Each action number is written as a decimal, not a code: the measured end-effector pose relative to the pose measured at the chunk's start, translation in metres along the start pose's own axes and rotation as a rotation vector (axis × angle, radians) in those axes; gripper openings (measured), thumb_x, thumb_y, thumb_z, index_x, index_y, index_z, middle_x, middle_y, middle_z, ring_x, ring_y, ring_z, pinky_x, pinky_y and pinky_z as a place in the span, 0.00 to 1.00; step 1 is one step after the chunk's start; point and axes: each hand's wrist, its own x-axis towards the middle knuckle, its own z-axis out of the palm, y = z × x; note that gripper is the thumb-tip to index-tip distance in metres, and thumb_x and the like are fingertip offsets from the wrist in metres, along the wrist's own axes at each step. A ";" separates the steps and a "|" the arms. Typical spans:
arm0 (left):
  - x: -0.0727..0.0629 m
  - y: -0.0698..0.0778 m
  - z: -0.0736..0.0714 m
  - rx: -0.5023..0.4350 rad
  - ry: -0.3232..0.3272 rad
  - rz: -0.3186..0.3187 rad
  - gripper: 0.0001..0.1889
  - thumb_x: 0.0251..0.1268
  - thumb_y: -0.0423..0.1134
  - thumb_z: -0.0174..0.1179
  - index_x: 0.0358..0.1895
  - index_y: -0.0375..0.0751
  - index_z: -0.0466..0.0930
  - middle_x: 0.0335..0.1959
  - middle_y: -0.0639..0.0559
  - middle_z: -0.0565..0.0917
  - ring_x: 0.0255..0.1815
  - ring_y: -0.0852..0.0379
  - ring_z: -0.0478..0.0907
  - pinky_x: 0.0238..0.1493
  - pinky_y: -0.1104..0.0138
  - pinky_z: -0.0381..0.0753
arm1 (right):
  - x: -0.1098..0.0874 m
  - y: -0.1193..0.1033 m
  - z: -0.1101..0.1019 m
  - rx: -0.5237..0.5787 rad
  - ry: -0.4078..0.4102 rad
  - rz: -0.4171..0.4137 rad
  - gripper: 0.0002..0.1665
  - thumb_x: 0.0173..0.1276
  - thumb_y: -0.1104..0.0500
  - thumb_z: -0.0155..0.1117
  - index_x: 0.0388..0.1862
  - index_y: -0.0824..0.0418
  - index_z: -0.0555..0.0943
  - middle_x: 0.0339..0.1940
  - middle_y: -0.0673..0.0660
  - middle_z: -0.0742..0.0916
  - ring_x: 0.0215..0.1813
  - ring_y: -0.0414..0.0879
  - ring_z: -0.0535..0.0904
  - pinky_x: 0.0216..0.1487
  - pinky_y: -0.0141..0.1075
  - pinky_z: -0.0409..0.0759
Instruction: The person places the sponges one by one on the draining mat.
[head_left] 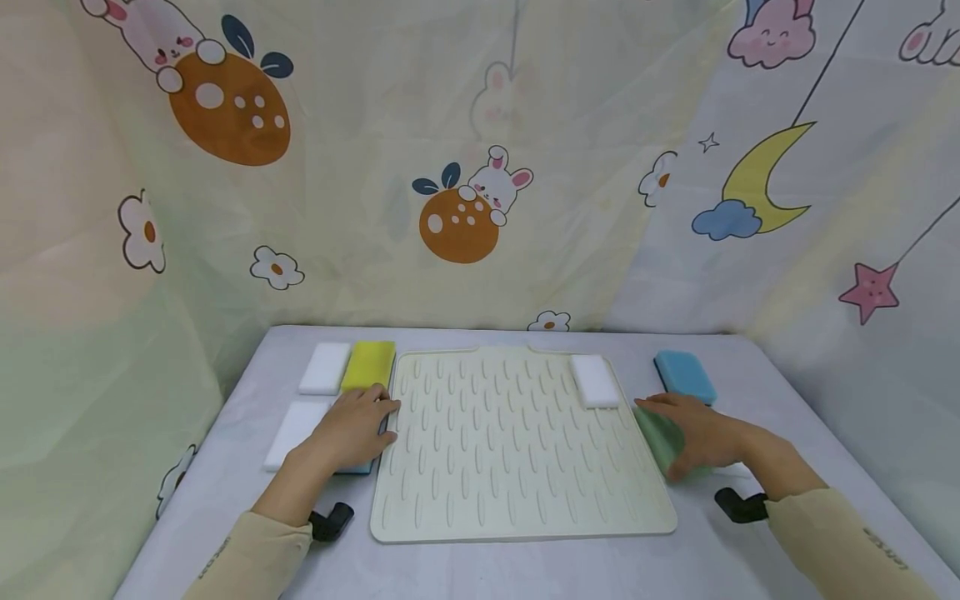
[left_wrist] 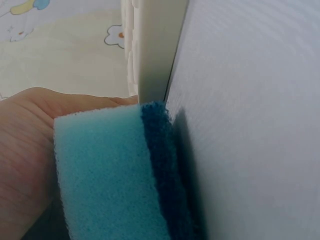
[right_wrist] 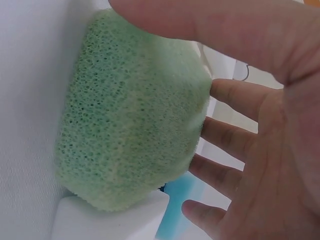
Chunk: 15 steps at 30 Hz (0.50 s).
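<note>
A cream drying mat (head_left: 510,517) with raised ridges lies mid-table, a white sponge block (head_left: 596,382) on its upper right corner. My left hand (head_left: 356,425) is at the mat's left edge, fingertips and thumb right by the rim. Under that hand lies a blue sponge (left_wrist: 105,170) with a dark scouring side, mostly hidden from the head view. On the other side, my right hand (head_left: 701,433) holds a porous green sponge (right_wrist: 130,110) between thumb and fingertips, close beside the mat's right edge.
Left of the mat lie a yellow sponge (head_left: 367,364) and white blocks (head_left: 325,368), (head_left: 296,429). Behind my right hand sits a light blue sponge (head_left: 685,375); another white block (right_wrist: 110,220) is next to the green sponge. Printed cloth (head_left: 375,275) walls the table's back and sides.
</note>
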 end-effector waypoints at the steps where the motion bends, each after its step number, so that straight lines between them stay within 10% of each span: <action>1: 0.000 0.000 0.000 0.000 0.000 0.000 0.27 0.66 0.44 0.70 0.65 0.37 0.81 0.58 0.46 0.79 0.59 0.41 0.76 0.65 0.46 0.73 | 0.000 0.000 0.001 -0.001 0.003 -0.002 0.71 0.38 0.50 0.90 0.82 0.60 0.63 0.79 0.71 0.64 0.76 0.75 0.57 0.63 0.72 0.72; 15: 0.001 -0.001 0.002 0.003 0.002 0.000 0.27 0.66 0.44 0.70 0.66 0.37 0.81 0.58 0.46 0.79 0.60 0.41 0.75 0.66 0.47 0.72 | -0.003 -0.003 0.003 -0.026 0.071 -0.008 0.66 0.42 0.49 0.88 0.80 0.61 0.66 0.76 0.73 0.67 0.74 0.77 0.61 0.60 0.71 0.74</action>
